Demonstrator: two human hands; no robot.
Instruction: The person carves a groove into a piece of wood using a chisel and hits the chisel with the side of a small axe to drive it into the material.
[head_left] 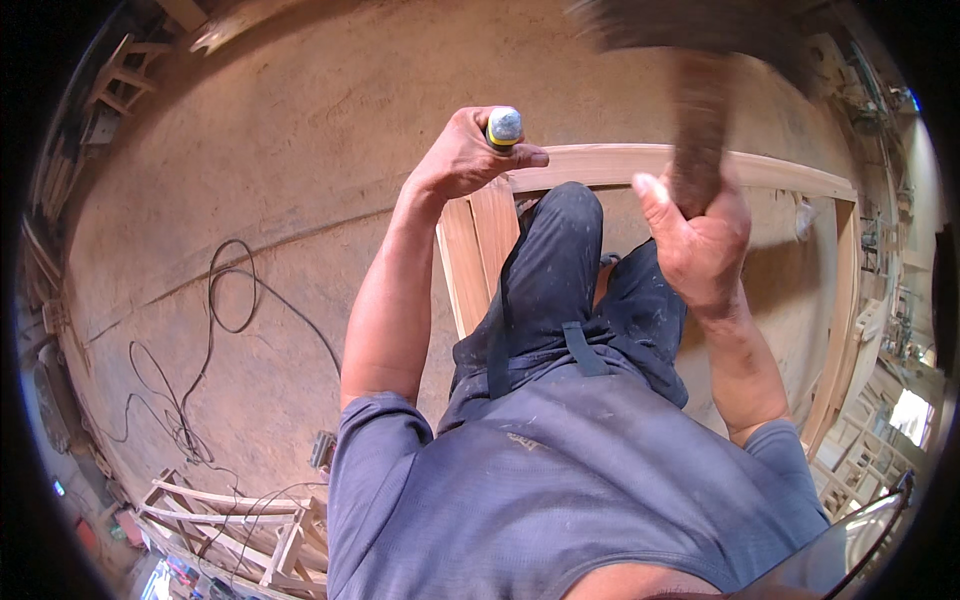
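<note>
My left hand (465,155) is wrapped round an upright chisel (504,127), its dark handle ringed in yellow and topped by a worn, silvery cap. The blade is hidden below my fist, so where its tip rests cannot be seen. Just beneath that hand runs the curved rail of a pale wooden frame (620,165). To the right, my right hand (705,245) grips the wooden handle of a hammer (700,130). Its broad dark head is raised at the top of the view and smeared by motion, apart from the chisel.
Two boards (475,250) lie beside my knee. A black cable (212,290) loops over the dusty floor at left, towards a wooden chair-like frame (230,515). More wooden pieces (125,75) stand at the far left, and others (850,460) crowd the right edge.
</note>
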